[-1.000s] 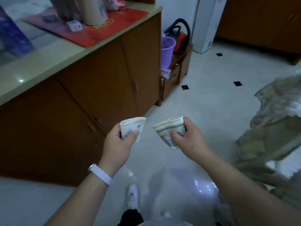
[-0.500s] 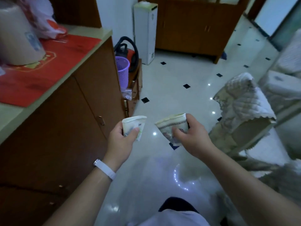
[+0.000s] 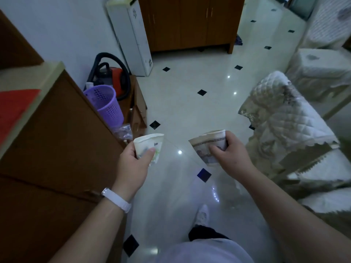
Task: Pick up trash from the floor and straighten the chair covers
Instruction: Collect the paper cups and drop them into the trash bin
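- Glossy pale floor with small black diamond insets runs ahead, between furniture on both sides.
- On the left stands a brown wooden cabinet with a pale top, and a red mat lies on that top.
- Past the cabinet's end, a purple perforated basket stands tilted beside a low wooden stand. A red and black vacuum cleaner sits behind the basket, and crumpled clear plastic lies below it.
- Farther back, a tall white unit stands against the wall next to a brown cupboard.
- On the right, a chair wears a quilted cover with a scalloped edge, and another covered seat is behind it.
- Nothing lies on the strip of floor between the cabinet and the chairs. A white shoe shows low in the view.
- The left hand, with a white wristband, grips a squashed white paper cup with the thumb pressed across its front.
- That cup is held in the air near the cabinet corner. Its long axis runs away from the person, with the flattened rim at the far end and the base hidden in the palm.
- The right hand grips a crushed patterned paper cup, with the thumb on its printed side and the fingers curled over the rim corner.
- This cup is held just left of the quilted cover. Its rim is at the far end and slopes, and its narrow base points back toward the person.
- The two cups are held apart at about the same height.
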`<state>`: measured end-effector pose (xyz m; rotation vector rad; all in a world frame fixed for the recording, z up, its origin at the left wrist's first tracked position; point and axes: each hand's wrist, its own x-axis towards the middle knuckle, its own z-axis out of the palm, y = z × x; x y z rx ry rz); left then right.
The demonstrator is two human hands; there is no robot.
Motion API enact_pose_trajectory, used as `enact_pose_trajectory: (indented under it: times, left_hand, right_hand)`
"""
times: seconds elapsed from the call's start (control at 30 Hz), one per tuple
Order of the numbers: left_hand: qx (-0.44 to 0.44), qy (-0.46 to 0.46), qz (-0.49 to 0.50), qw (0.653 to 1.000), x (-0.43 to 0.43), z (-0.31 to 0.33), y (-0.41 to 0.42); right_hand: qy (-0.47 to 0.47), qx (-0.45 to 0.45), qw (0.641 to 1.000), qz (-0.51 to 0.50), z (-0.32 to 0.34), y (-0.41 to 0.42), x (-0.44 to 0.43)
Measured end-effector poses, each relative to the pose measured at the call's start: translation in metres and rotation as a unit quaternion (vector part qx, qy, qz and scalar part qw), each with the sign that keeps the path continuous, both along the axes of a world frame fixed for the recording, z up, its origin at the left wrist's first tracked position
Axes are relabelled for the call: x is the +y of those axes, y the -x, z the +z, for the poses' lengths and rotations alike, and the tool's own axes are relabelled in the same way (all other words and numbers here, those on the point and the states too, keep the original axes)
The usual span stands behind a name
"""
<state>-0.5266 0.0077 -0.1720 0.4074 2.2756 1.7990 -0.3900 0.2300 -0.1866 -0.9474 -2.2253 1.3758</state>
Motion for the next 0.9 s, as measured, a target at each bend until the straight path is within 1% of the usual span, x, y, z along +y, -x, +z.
enact_pose_trajectory:
  times: [0.07,0.17,0.3,0.4,0.57,0.67,0.83,0.9]
  left_hand:
    - [0.011,0.009,-0.008,1.0,0.038,0.008,0.025]
    - [0.045,0.004,-0.023,0.999,0.102,0.025,0.058]
    - [0.07,0.014,-0.086,0.994,0.169,0.044,0.08]
    - [0.071,0.018,-0.107,0.992,0.205,0.047,0.101]
    - [0.068,0.037,-0.137,0.987,0.269,0.032,0.156]
    - [0.069,0.025,-0.16,0.984,0.309,0.016,0.188]
    - [0.031,-0.002,-0.209,0.977,0.388,-0.013,0.247]
    - [0.013,-0.005,-0.222,0.975,0.421,-0.018,0.276]
  right_hand:
    - [0.016,0.006,1.0,-0.002,0.0,0.022,0.036]
    - [0.012,0.022,1.0,0.005,0.012,0.051,0.098]
    - [0.014,0.044,0.998,-0.038,0.022,0.063,0.164]
    - [0.014,0.052,0.996,-0.071,0.019,0.064,0.199]
    - [0.024,0.043,0.988,-0.146,0.006,0.071,0.247]
    - [0.037,0.023,0.987,-0.154,0.0,0.086,0.273]
    - [-0.009,0.013,0.981,-0.195,0.004,0.14,0.325]
    - [-0.007,0.002,0.977,-0.213,0.007,0.166,0.342]
